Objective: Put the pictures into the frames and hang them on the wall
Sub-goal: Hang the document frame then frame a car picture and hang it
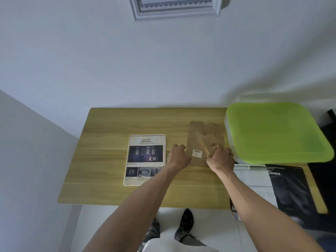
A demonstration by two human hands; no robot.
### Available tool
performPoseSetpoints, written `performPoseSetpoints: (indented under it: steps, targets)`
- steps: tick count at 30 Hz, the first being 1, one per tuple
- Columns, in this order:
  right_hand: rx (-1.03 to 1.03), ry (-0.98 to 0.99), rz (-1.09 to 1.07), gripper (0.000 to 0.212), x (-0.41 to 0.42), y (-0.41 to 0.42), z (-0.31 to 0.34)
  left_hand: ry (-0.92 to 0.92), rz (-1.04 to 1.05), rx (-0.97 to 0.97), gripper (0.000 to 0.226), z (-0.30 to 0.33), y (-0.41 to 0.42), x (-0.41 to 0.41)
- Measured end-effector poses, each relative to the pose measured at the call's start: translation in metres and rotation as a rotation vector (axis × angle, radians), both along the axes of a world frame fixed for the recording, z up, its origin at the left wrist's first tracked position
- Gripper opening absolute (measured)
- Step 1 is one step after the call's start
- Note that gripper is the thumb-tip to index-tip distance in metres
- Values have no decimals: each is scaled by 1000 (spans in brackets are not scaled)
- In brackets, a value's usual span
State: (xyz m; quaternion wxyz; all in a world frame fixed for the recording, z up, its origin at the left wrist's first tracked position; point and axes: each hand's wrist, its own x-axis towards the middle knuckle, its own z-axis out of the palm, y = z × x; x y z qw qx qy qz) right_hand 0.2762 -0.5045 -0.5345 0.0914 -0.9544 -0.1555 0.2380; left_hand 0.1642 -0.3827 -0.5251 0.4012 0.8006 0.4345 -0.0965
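Two bare forearms enter from the lower edge and reach forward over the wooden table [109, 179]. Below them, two patterned socks [185, 222] stand on the white floor.

Left hand [177, 155]: fingers curled, tips at the left edge of the brown frame back [205, 140]. Whether they grip the edge or only press it cannot be determined. Right hand [221, 157]: fingers curled, pinching the lower end of a light wooden stand strip [203, 146] that runs diagonally across the board.

Frame back: one, lying flat, back side up, at the centre-right of the table. Long axis runs away from the person toward the wall. One white barcode label [197, 153] sits near its lower end, between the hands.

Framed picture [145, 159]: one, headed "SAFETY", lying face up just left of the left hand, apart from the frame back, long axis parallel to it, heading toward the wall.

Surrounding items:
- One clear storage box with green lid [276, 131], just right of the frame back.
- Printed sheets [272, 182], at least two, at the near right corner, partly overhanging the table edge.
- One white ornate frame [174, 8] hanging on the wall above, cropped by the top edge.
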Motion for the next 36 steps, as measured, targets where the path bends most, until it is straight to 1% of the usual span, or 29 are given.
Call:
performPoseSetpoints:
  steps: [4,7,9,10,11,13,15,16,19,21,23,27,29,32,36]
  targets:
    - [34,30,-27,55,4,-6,-3,-11,159,-81,49,-10,-15,19]
    - [63,67,-49,57,6,-7,-4,-89,362,-266,56,-11,-16,26]
    - [99,89,-66,59,8,-8,-4,-112,512,-384,65,-10,-15,28]
    - [116,106,-83,60,10,-7,-4,-118,569,-426,65,-9,-15,28]
    - [131,130,-103,61,11,-7,-3,-128,606,-456,62,-12,-14,27]
    - [159,182,-157,63,15,-4,-2,-154,630,-493,45,-17,-10,25]
    - [183,229,-227,64,18,-1,-3,-177,619,-480,29,-16,-9,22]
    - [190,247,-264,66,19,0,-3,-183,612,-466,26,-14,-8,21]
    - [222,315,-365,69,21,5,0,-214,599,-459,24,2,-3,13]
    - [290,373,-432,70,18,8,4,-217,585,-443,23,11,5,4]
    - [389,394,-453,65,12,12,6,-222,569,-426,24,18,19,-10]
    - [560,426,-385,57,-18,28,15,-228,561,-340,25,26,53,-48]
    - [601,474,-284,63,-38,39,19,-223,583,-295,29,28,70,-72]
    - [614,547,-140,79,-72,54,24,-192,629,-231,31,29,94,-114]
    - [604,574,-58,86,-114,72,19,-159,660,-197,32,18,112,-164]
